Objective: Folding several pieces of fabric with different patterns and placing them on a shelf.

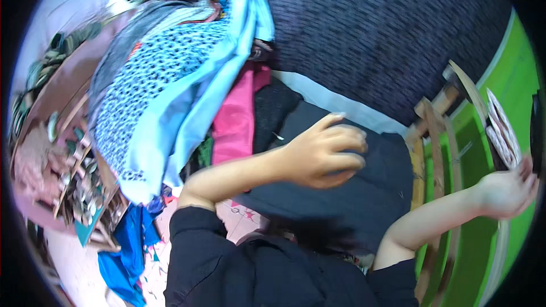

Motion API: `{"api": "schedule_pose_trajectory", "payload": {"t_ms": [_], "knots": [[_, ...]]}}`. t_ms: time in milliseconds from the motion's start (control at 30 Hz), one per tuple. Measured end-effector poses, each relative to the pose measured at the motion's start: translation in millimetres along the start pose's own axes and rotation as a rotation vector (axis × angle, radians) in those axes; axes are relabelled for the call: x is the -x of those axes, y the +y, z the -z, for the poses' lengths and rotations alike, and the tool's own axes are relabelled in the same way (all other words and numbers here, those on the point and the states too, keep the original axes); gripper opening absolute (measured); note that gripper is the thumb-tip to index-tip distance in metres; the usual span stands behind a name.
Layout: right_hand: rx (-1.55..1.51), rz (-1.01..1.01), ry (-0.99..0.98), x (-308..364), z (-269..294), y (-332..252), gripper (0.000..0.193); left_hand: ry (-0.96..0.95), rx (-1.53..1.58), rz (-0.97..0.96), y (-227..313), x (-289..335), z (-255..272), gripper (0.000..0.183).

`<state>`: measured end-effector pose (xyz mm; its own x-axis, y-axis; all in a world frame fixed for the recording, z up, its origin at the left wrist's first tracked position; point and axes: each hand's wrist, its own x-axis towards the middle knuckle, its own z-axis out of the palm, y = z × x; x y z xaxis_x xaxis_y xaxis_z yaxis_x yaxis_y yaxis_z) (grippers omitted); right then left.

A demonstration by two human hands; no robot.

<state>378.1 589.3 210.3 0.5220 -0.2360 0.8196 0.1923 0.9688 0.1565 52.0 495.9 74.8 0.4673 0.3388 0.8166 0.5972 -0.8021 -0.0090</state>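
Over a dark grey cloth surface (364, 170), my left hand (327, 153) hangs with its fingers loosely curled and apart. Nothing shows in it. At the far right, my right hand (508, 192) reaches toward the green wall, blurred, its fingers turned up. Just above those fingers stands a folded pale patterned thing (503, 131), perhaps cloth; whether they touch or grip it I cannot tell. Left of my left hand lie a bright pink cloth (234, 122), a black cloth (273, 105) and a long light blue cloth (199, 105).
A blue dotted cloth (153, 68) tops the heap on the left. Beyond it is a cluttered shelf (79, 182). Blue cloth (125, 250) lies on the scrap-strewn floor (156, 273). A wooden frame (435, 153) lines the green wall (472, 239); a dark textured surface (364, 34) fills the back.
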Motion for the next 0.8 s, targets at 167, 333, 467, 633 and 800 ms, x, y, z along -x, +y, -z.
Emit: {"api": "schedule_pose_trajectory", "payload": {"t_ms": [167, 333, 467, 633, 800], "knots": [[-0.091, -0.308, -0.333, 181, -42, -51, 0.025, 0.148, -0.34, 0.641, 47, 107, 67, 0.019], [0.012, -0.846, -0.694, 249, -40, -99, 0.006, 0.433, -0.768, 1.124, 69, 181, 125, 0.023], [-0.034, -0.897, -0.728, 262, -51, -124, 0.007, 0.411, -1.039, 1.223, 68, 220, 149, 0.039], [-0.115, -0.913, -0.761, 280, -89, -171, 0.007, 0.394, -1.049, 1.556, 58, 263, 145, 0.082], [-0.182, -0.813, -0.918, 311, -148, -247, 0.019, 0.309, -1.035, 1.457, 56, 281, 202, 0.075]]}}
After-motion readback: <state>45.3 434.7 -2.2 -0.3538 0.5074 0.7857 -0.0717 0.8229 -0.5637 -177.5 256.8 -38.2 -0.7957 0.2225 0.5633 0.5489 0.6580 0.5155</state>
